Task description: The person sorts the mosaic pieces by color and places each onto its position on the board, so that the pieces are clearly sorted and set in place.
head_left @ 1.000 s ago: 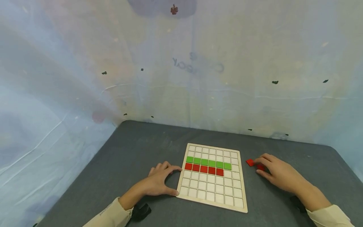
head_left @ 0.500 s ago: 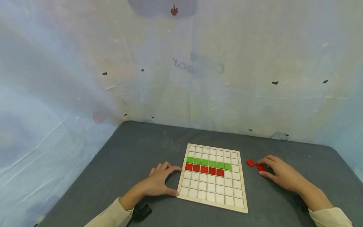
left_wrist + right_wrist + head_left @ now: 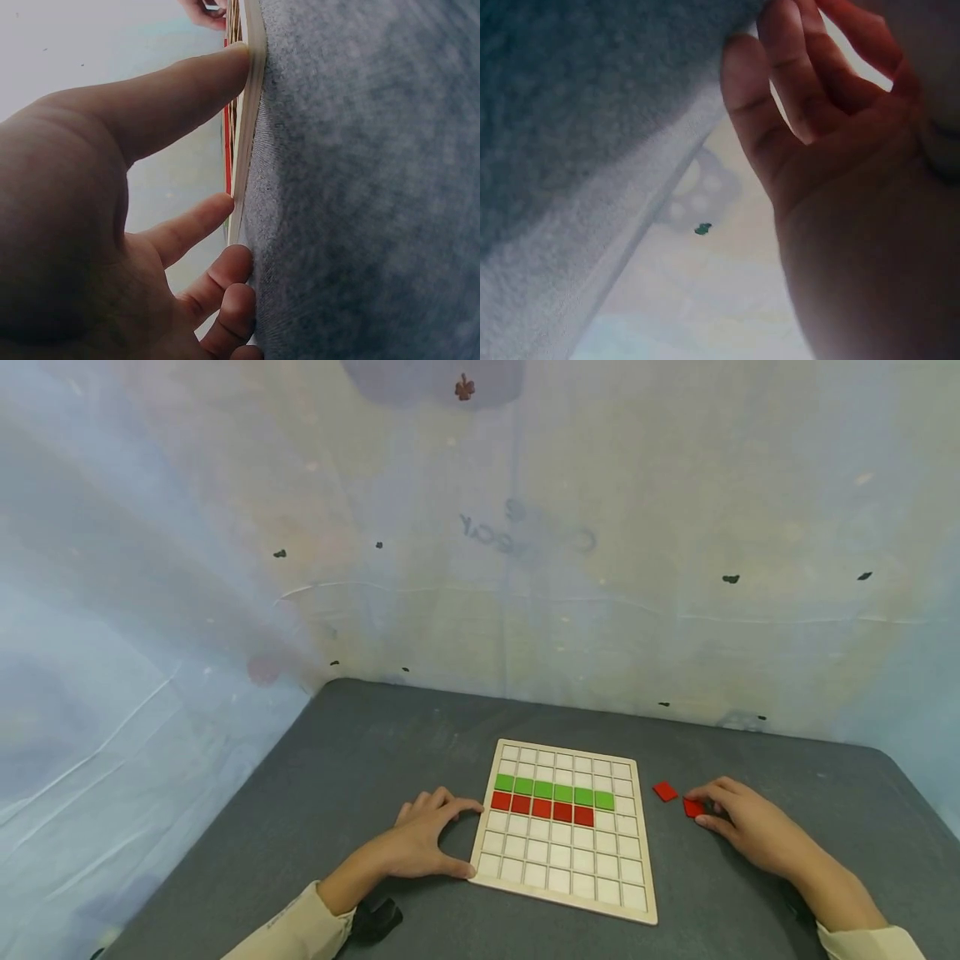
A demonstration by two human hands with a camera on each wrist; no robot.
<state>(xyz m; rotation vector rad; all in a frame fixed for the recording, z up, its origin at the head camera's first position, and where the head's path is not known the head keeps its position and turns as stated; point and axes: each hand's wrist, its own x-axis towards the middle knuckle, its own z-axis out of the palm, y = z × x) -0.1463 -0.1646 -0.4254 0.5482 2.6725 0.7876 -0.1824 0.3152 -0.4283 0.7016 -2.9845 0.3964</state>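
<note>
A wooden grid board (image 3: 562,910) lies on the dark table, with a row of green tiles (image 3: 563,792) and below it a row of red tiles (image 3: 542,807) in its squares. My left hand (image 3: 416,837) touches the board's left side, index finger partway up and thumb at the near corner, as the left wrist view also shows. To the board's right, my right hand (image 3: 750,827) pinches a loose red tile (image 3: 693,808) between thumb and index finger at table level. In the right wrist view this hand (image 3: 832,142) shows curved fingers, but the tile is hidden.
Another loose red tile (image 3: 664,791) lies between the board and the right hand. The grey table (image 3: 360,735) ends at a pale fabric backdrop (image 3: 525,610). A black strap (image 3: 375,921) shows beneath the left wrist.
My right hand has shifted from the farther loose red tile toward the nearer one and drawn that tile slightly nearer and to the right. The left hand and the board keep their places.
</note>
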